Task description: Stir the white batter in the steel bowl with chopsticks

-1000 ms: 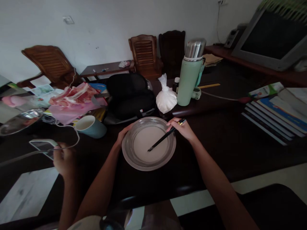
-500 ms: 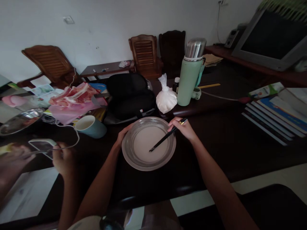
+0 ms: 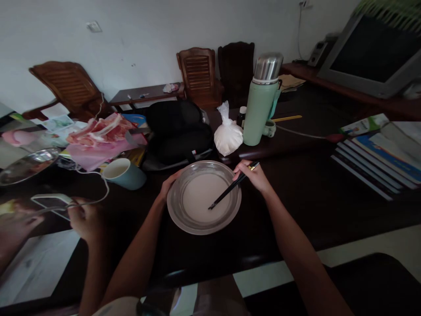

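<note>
A round metal bowl (image 3: pixel 176 215) stands on the dark table in front of me, with a whitish liquid (image 3: pixel 200 197) in it. My left hand (image 3: pixel 169 184) grips the bowl's left rim, its fingers partly hidden behind the side. Between the fingers of my right hand (image 3: pixel 250 174) is a pair of black chopsticks (image 3: pixel 230 188) with gold bands near the top. Their tips dip into the liquid right of the bowl's middle. Behind the bowl sits a tied clear bag of white powder (image 3: pixel 228 137).
A green thermos (image 3: pixel 261 109) stands beside the bag. Left are a black bag (image 3: pixel 177 131), a blue cup (image 3: pixel 126 175), raw meat (image 3: pixel 105 131) and a metal basin (image 3: pixel 29 164). Another person's hands (image 3: pixel 87 219) hold a phone at far left. Books (image 3: pixel 371 166) lie right.
My right hand and the chopsticks have shifted slightly to the right, the tips moving a little within the liquid. My left hand and the bowl stay put. The other person's phone moved left.
</note>
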Demonstrator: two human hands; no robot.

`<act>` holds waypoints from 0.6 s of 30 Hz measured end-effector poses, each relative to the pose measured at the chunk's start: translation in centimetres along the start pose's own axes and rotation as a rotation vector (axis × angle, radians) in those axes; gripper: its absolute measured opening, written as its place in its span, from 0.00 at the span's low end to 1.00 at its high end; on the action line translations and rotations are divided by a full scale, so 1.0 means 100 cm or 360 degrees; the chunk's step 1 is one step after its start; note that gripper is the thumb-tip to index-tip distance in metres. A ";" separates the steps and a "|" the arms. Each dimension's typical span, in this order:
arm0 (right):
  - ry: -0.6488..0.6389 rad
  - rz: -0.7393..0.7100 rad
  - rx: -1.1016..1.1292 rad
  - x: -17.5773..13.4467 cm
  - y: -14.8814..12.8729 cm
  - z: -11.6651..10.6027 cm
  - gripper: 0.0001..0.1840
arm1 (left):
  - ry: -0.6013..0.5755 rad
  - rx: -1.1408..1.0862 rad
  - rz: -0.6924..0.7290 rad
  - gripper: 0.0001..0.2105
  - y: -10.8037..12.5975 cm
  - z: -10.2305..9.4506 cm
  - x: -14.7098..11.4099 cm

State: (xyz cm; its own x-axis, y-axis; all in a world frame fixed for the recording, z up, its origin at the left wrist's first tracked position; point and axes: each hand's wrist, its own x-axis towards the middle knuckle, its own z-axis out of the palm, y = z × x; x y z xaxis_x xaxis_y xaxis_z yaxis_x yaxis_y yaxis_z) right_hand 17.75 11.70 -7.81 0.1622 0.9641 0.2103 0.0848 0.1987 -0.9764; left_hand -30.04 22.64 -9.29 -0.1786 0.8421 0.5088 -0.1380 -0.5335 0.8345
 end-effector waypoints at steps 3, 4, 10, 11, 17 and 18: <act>-0.0089 -0.0028 -0.0032 0.001 -0.002 0.009 0.23 | -0.0062 0.0155 -0.0019 0.13 -0.001 0.000 0.000; -0.0071 -0.0043 -0.0042 0.001 -0.002 0.009 0.22 | -0.0121 0.0173 -0.0055 0.15 0.000 0.001 -0.001; 0.0288 -0.0117 -0.0097 0.005 0.002 -0.009 0.22 | -0.0443 0.0079 -0.0452 0.28 0.020 0.029 -0.006; 0.0312 -0.0095 -0.0094 0.005 0.002 -0.011 0.23 | -0.0490 0.0085 -0.0528 0.30 0.023 0.034 -0.006; 0.0013 0.0018 -0.0030 0.000 0.000 0.001 0.25 | -0.0580 0.0190 -0.0640 0.33 0.029 0.044 -0.005; -0.0047 0.0028 -0.0024 0.000 -0.001 0.005 0.25 | -0.0560 0.0197 -0.0614 0.34 0.028 0.043 -0.005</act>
State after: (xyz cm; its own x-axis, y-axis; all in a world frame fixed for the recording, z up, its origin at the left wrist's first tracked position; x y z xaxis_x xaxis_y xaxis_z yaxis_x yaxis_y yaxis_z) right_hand 17.24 11.78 -7.77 0.1346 0.9722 0.1916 0.0970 0.1795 -0.9790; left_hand -26.15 21.05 -6.27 0.2029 0.9620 0.1826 -0.0094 -0.1845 0.9828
